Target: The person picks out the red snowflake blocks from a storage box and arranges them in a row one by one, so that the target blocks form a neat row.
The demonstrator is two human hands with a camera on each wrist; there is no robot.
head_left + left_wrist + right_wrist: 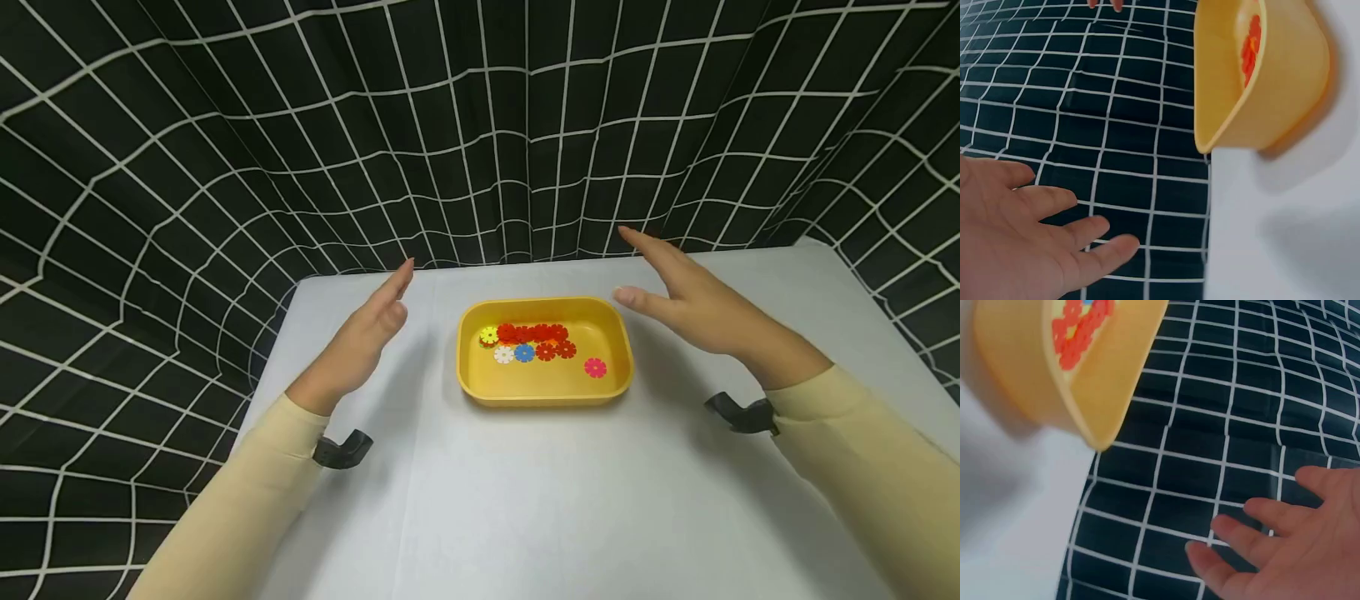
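Note:
A yellow rectangular tray (540, 393) stands on the white table, holding several flat flower-shaped discs. Most are red discs (546, 352), clustered toward the back; beside them lie a white disc (504, 355), a blue disc (524, 352) and a yellow-green disc (489, 335). A pink disc (595, 367) lies apart at the right. My left hand (365, 339) hovers left of the tray, fingers extended, holding nothing. On the other side, my right hand (693, 304) is raised with thumb and fingers spread, also holding nothing. Both palms show bare in the wrist views.
The white-covered table (525, 500) stretches in front of and around the tray. Black cloth with a white grid (487, 125) hangs behind and along both sides. Black wrist mounts (342, 449) project from the beige sleeves.

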